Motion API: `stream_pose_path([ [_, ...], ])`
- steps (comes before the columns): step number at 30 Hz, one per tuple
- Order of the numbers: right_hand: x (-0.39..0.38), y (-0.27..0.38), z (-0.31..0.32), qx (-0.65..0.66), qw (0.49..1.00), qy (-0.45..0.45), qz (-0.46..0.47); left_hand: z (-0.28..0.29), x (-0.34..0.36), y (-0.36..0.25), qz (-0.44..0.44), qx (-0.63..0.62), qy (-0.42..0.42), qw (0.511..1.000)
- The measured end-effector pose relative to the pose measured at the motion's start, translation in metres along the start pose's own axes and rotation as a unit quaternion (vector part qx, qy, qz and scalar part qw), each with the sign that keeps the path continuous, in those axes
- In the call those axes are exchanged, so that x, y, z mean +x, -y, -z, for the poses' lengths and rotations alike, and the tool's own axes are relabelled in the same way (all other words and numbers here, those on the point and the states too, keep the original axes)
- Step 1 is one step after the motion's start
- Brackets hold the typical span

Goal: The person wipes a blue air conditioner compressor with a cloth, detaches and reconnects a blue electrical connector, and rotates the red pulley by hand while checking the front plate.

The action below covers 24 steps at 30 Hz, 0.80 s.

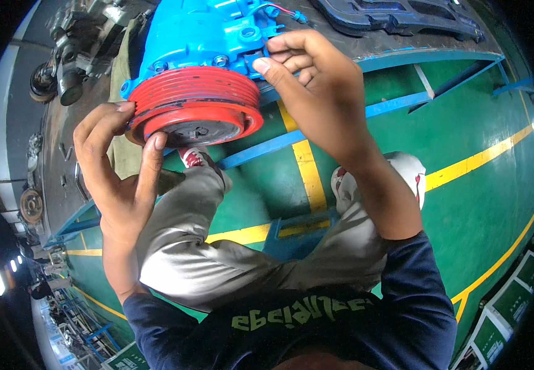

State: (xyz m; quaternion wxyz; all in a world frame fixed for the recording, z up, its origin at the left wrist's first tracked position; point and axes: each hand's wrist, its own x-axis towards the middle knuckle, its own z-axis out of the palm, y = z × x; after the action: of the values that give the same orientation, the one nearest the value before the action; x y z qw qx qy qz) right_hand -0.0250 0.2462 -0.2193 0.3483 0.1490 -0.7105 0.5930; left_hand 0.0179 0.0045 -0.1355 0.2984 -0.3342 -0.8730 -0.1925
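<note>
A blue-painted car air-conditioning compressor (193, 34) lies near the bench's front edge, its red grooved pulley (196, 92) facing me. My left hand (109, 160) grips the pulley's left side, thumb on the front rim and fingers on the grooved edge. My right hand (319, 80) is at the right side of the blue body, thumb and forefinger bent close together beside it. Whatever lies between those fingertips is too small or hidden to make out. Behind that hand a thin red-and-blue wire with a small blue connector (299, 17) sticks out from the compressor.
An olive cloth (120, 80) lies under and left of the compressor on the dark bench top (63, 188). Grey metal machine parts (72, 55) stand at the far left, and a dark moulded cover (396, 15) lies at the far right. A blue frame bar (335, 120) runs below the bench.
</note>
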Motion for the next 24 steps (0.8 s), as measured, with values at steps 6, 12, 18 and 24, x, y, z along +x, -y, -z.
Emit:
stream_pose_path([
  [6, -0.001, -0.002, -0.003, 0.026, 0.998, -0.005, -0.051, -0.002, -0.001, 0.001, -0.002, 0.000, -0.008, 1.000],
  [12, 0.001, 0.000, 0.000, -0.033, 0.999, -0.001, -0.016, -0.001, -0.002, 0.003, 0.010, -0.018, -0.009, 1.000],
  [18, 0.004, 0.002, 0.009, -0.104, 0.994, 0.041, 0.022, -0.002, -0.002, 0.003, -0.003, -0.022, -0.006, 1.000],
  [24, 0.003, 0.000, 0.013, -0.115, 0.991, 0.060, 0.041, 0.001, 0.000, 0.003, -0.022, 0.015, 0.005, 1.000],
])
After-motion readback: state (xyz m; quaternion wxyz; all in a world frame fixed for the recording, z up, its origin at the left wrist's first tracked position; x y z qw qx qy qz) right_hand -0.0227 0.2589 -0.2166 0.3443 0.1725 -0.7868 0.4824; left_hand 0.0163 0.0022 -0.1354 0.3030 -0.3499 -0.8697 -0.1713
